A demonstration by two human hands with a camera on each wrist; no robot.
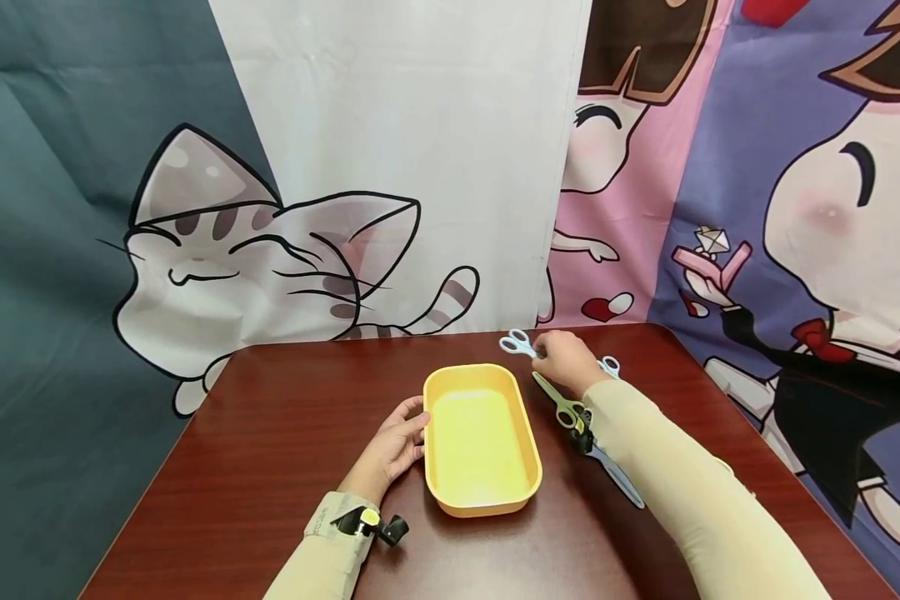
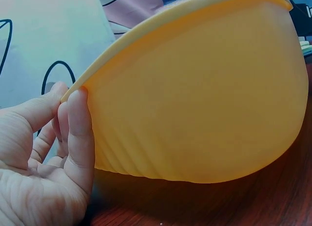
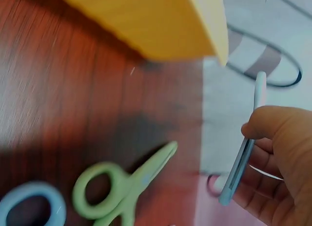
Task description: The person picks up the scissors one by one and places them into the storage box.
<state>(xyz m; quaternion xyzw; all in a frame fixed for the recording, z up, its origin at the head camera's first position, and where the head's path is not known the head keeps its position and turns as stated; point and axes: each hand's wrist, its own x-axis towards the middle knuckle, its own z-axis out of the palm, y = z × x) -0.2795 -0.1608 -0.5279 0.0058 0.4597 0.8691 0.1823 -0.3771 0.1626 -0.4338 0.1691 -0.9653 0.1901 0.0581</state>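
A yellow plastic tray [image 1: 482, 442] rests on the table. My left hand [image 1: 392, 446] is at its left side, and the left wrist view shows thumb and fingers pinching the tray's rim [image 2: 146, 28]. Beyond the tray's far right corner, my right hand [image 1: 566, 358] grips light blue scissors [image 1: 516, 342]. These scissors [image 3: 241, 162] appear nearly edge-on in the right wrist view, between thumb and fingers. Green scissors [image 1: 562, 407] lie on the table right of the tray. Blue scissors [image 1: 618, 481] lie nearer me, partly under the right wrist.
Light blue loops [image 1: 610, 365] show just right of the right hand; whose they are I cannot tell. A pale edge [image 1: 723, 465] peeks out beyond the right sleeve. A printed cloth backdrop [image 1: 420, 125] stands behind the dark red wooden table [image 1: 285, 467].
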